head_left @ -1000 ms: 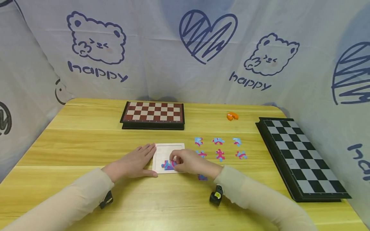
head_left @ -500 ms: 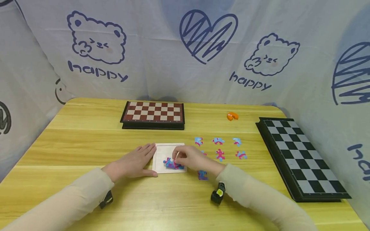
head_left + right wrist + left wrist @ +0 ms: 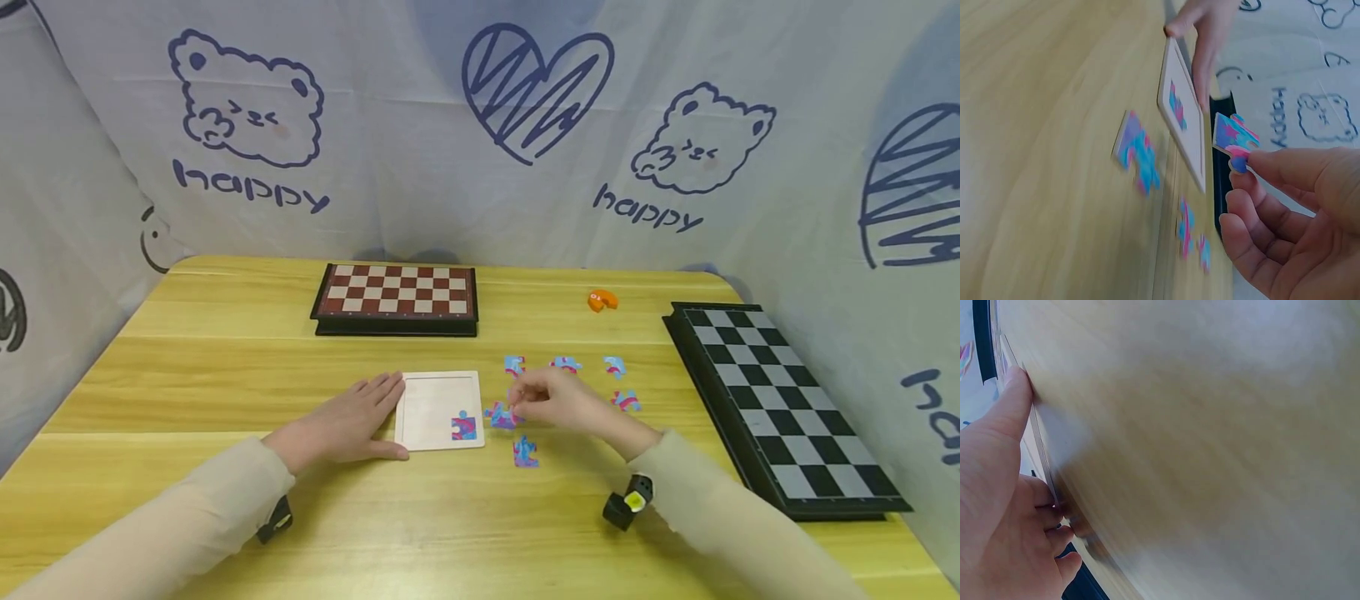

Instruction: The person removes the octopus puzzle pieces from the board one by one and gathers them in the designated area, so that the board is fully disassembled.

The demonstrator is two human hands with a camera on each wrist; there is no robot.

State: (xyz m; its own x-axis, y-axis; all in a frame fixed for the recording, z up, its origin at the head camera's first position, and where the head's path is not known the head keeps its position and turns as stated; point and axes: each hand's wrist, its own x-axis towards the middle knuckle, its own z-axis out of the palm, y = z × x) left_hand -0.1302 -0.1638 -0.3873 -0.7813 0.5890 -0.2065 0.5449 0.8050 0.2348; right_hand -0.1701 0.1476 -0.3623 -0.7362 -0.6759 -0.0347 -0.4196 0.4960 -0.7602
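My left hand lies with its fingers extended along the left edge of a white square puzzle tray. One blue, purple and pink jigsaw piece lies in the tray's near right corner. Just right of the tray, my right hand pinches another jigsaw piece between thumb and forefinger, above the table. The other fingers of that hand curl loosely in the right wrist view. A loose jigsaw piece lies on the table below it. My right hand hides part of the area behind it.
More loose pieces lie beyond my right hand, among them a blue jigsaw piece and a pink-striped one. A brown-and-white chessboard stands at the back. A black-and-white chessboard is at the right. An orange object sits far back.
My right hand has carried its jigsaw piece from over the tray out to the right. The piece in the tray's corner is now uncovered. My left hand has stayed in place.
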